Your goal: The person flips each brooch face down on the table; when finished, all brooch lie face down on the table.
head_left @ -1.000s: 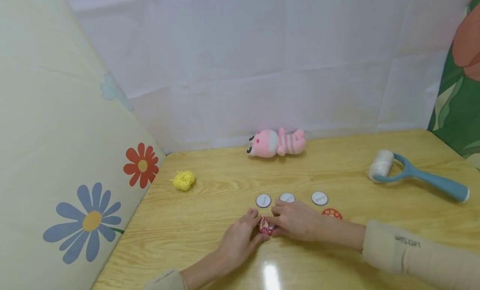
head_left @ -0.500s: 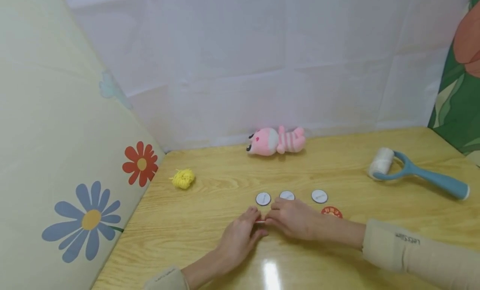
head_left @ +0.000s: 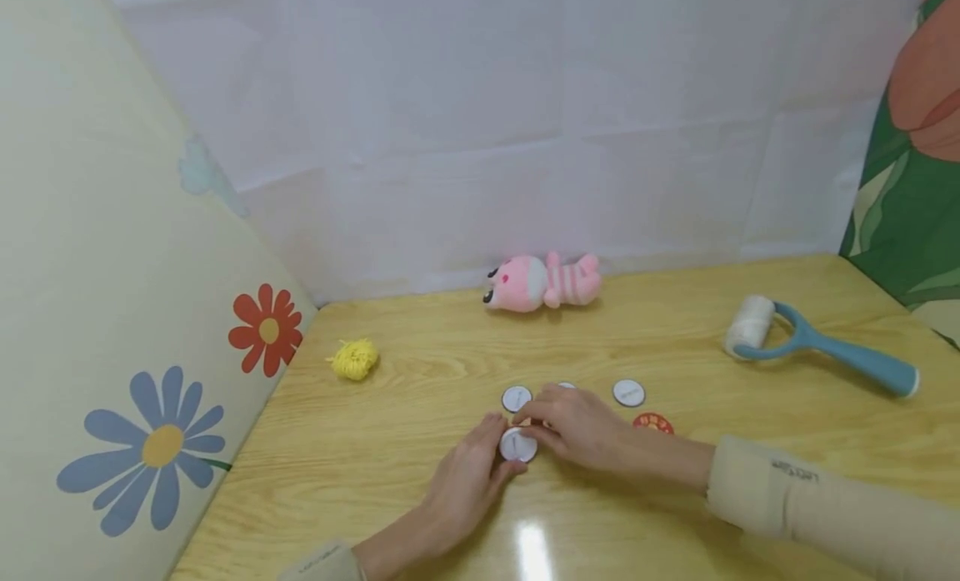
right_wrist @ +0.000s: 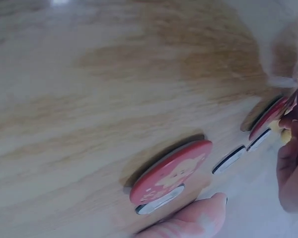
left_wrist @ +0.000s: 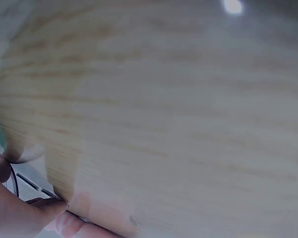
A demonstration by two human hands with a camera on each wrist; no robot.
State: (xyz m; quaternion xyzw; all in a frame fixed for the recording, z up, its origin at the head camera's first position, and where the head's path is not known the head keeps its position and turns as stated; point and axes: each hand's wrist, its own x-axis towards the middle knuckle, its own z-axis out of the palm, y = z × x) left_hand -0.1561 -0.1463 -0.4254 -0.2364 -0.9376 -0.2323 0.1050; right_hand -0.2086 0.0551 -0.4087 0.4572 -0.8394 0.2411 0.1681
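Between my two hands is a round badge (head_left: pixel 518 445), its white back with a thin dark mark facing up. My left hand (head_left: pixel 467 485) holds its left side, fingers at the upper edge and thumb at the lower. From the right, my right hand (head_left: pixel 581 427) pinches its upper right edge. Just behind lie a white-backed badge (head_left: pixel 517 398), another white-backed badge (head_left: pixel 566 386) partly covered by the right hand, and a third white-backed badge (head_left: pixel 628 393). Beside the right wrist shows a red badge (head_left: pixel 653 423), partly hidden by the forearm. The right wrist view shows a red badge (right_wrist: pixel 171 171) close up.
A pink plush toy (head_left: pixel 543 282) lies at the back of the wood-grain table (head_left: pixel 420 331). A ball of yellow yarn (head_left: pixel 354 359) sits at the left. On the right rests a blue-handled lint roller (head_left: pixel 817 341). A white cloth (head_left: pixel 450 131) hangs behind the table.
The badge between my hands showed its red printed face, then stood on edge, and now shows its white back. Both hands have stayed in nearly the same place; the head view has shifted slightly.
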